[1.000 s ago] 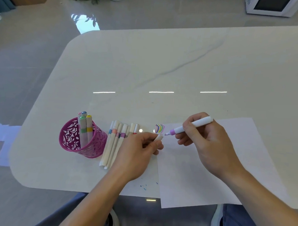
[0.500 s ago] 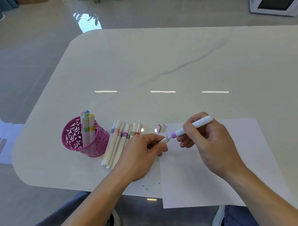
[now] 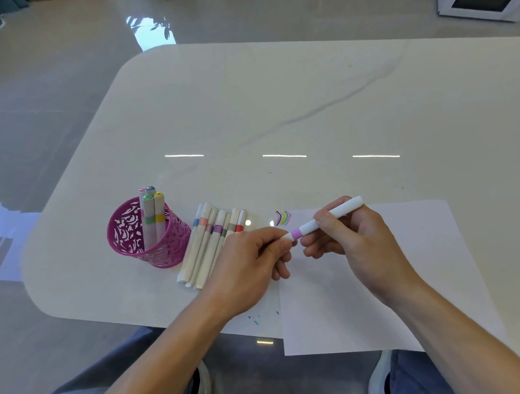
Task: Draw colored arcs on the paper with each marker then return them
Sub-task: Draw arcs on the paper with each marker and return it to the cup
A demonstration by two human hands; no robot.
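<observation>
My right hand (image 3: 359, 244) grips a white marker (image 3: 331, 218) with a purple band, tilted up to the right. My left hand (image 3: 250, 262) pinches the white cap (image 3: 287, 236), which sits on the marker's tip. Below both hands lies the white paper (image 3: 398, 277); its top left corner carries several short colored arcs (image 3: 282, 218). A row of several white markers (image 3: 209, 245) lies on the table just left of my left hand. Further left stands a pink perforated cup (image 3: 147, 233) holding several markers upright.
The white marble table (image 3: 286, 108) stretches far ahead. Small ink specks (image 3: 256, 318) mark the near edge by the paper. My knees and shoes show below the table edge. A white appliance (image 3: 481, 7) stands on the floor at the far right.
The cap in my left hand and the marker tip in my right hand have come together; the purple tip is now covered by the cap.
</observation>
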